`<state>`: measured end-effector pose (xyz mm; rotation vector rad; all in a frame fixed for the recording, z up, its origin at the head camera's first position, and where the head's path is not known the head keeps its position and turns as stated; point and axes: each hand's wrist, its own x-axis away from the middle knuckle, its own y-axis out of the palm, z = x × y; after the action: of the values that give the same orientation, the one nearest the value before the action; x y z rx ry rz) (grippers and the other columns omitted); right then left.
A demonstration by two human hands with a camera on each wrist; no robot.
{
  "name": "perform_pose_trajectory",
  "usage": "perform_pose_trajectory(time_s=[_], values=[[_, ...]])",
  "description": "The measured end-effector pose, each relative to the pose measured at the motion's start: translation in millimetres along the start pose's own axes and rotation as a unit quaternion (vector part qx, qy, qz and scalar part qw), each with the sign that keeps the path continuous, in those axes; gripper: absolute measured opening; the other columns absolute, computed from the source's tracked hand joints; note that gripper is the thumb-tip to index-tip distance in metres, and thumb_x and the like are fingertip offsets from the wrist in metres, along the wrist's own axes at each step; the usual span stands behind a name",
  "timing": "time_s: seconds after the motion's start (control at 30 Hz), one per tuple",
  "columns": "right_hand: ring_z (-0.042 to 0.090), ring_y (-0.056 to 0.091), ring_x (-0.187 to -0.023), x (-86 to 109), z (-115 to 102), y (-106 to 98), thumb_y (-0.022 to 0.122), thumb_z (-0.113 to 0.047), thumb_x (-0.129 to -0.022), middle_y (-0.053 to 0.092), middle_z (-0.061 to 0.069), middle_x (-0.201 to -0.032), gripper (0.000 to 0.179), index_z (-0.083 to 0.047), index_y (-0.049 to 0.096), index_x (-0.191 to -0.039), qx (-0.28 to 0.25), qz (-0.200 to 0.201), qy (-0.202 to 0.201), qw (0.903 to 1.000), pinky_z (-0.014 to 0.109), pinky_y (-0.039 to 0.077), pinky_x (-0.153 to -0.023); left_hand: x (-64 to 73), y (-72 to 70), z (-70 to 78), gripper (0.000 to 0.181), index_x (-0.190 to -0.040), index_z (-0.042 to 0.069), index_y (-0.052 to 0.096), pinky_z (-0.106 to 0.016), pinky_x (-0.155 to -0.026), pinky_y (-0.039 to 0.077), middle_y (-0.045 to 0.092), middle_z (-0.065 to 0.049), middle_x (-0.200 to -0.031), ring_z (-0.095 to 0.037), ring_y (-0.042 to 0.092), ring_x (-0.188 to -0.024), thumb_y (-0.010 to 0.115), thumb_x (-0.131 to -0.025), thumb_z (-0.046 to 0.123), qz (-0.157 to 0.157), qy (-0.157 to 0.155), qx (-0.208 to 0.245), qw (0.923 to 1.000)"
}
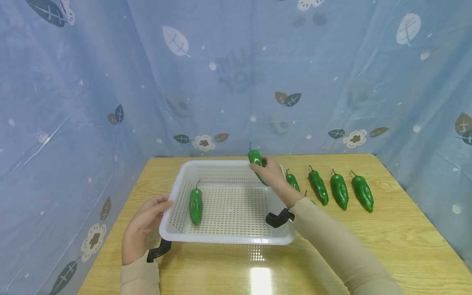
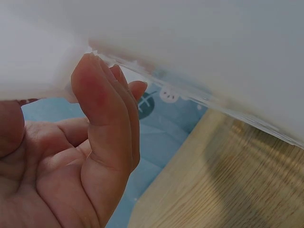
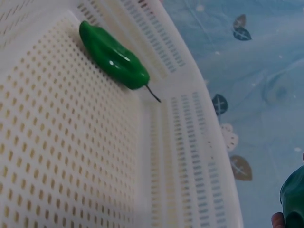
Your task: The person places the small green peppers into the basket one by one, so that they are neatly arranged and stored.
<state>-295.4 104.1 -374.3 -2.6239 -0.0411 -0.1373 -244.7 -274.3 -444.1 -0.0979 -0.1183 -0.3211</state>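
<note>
My left hand (image 1: 141, 221) grips the left rim of a white plastic basket (image 1: 228, 239); in the left wrist view its fingers (image 2: 107, 114) curl up to the rim's underside. Inside, along the left wall, lies one green pepper (image 1: 196, 206), with its thin stem toward the back. Over the basket's back right corner, my right hand (image 1: 273, 172) holds another green pepper (image 1: 255, 157) between thumb and fingers, stem end up. Only a piece of this held pepper (image 3: 293, 197) shows at the lower right edge of the right wrist view.
Right of the basket, several green peppers (image 1: 339, 190) lie on the wooden table (image 1: 398, 237), stems toward the back. One nearest the basket (image 1: 292, 180) is partly covered by my right arm. A blue patterned curtain (image 1: 236, 82) hangs behind the table and at both sides.
</note>
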Motion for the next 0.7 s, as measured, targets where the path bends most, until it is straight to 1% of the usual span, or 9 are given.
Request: perform_pose_trajectory(time_s=[0.2, 0.3, 0.47, 0.6, 0.7], values=[[0.033, 0.051, -0.120, -5.0, -5, 19, 0.059, -0.036, -0.092, 0.049, 0.018, -0.135, 0.065, -0.004, 0.036, -0.143, -0.006, -0.001, 0.002, 1.0000, 0.047, 0.045, -0.097, 0.6, -0.8, 0.4, 0.053, -0.134, -0.019, 0.032, -0.033, -0.077, 0.056, 0.067, -0.006, -0.107, -0.016, 0.068, -0.093, 0.048, -0.100, 0.017, -0.009, 0.008, 0.002, 0.9999], [0.033, 0.051, -0.120, -6.2, -8, 29, 0.061, -0.036, -0.091, 0.049, 0.018, -0.135, 0.066, -0.004, 0.036, -0.143, -0.012, -0.003, 0.007, 0.9999, 0.047, 0.045, -0.097, 0.7, -0.7, 0.1, 0.052, -0.134, -0.019, 0.032, -0.033, -0.077, 0.056, 0.067, -0.005, -0.107, -0.016, 0.068, -0.093, 0.049, -0.100, 0.017, -0.006, 0.008, 0.001, 1.0000], [0.031, 0.054, -0.115, -6.1, -13, 46, 0.063, -0.038, -0.090, 0.053, 0.017, -0.129, 0.065, -0.002, 0.040, -0.139, -0.012, -0.011, 0.007, 0.9998, 0.046, 0.047, -0.094, -0.5, -0.4, 0.1, 0.051, -0.133, -0.018, 0.034, -0.033, -0.077, 0.056, 0.068, -0.003, -0.105, -0.016, 0.068, -0.092, 0.050, -0.099, 0.017, 0.003, 0.002, -0.001, 1.0000], [0.030, 0.058, -0.109, -5.0, -16, 57, 0.063, -0.038, -0.089, 0.057, 0.017, -0.123, 0.061, -0.001, 0.045, -0.134, 0.002, -0.016, 0.002, 0.9999, 0.044, 0.050, -0.090, -1.5, -0.3, -0.1, 0.051, -0.133, -0.018, 0.035, -0.033, -0.077, 0.056, 0.068, -0.002, -0.104, -0.016, 0.068, -0.092, 0.050, -0.099, 0.017, 0.005, -0.001, 0.001, 1.0000], [0.030, 0.059, -0.105, -4.6, -17, 64, 0.064, -0.037, -0.088, 0.059, 0.017, -0.119, 0.058, 0.000, 0.048, -0.129, 0.018, -0.022, -0.001, 0.9996, 0.044, 0.051, -0.088, -0.9, -0.3, -0.3, 0.051, -0.133, -0.019, 0.034, -0.033, -0.077, 0.056, 0.067, -0.003, -0.104, -0.015, 0.068, -0.091, 0.049, -0.099, 0.017, 0.004, 0.002, 0.002, 1.0000]])
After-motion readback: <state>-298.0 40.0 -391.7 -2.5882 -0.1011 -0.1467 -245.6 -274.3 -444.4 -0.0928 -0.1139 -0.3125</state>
